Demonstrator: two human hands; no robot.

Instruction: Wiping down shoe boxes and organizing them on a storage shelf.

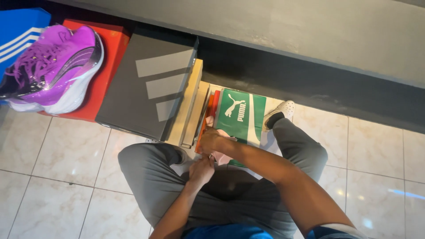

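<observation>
I am squatting in grey trousers over a row of shoe boxes on the floor. My right hand (210, 140) reaches down by the near end of a green shoe box (243, 116) and grips a soft pink thing (222, 158), partly hidden under my wrist. My left hand (201, 171) is curled just below it, touching the pink thing's lower edge. A thin orange box (209, 110) stands on edge just left of the green one.
A dark grey box with three pale stripes (146, 84) lies over tan boxes (188, 106). A purple sports shoe (53, 66) sits on a red box (110, 53), beside a blue box (20, 26). A dark wall ledge (310, 79) runs behind. My white shoe (280, 110) rests on pale tiles (66, 159).
</observation>
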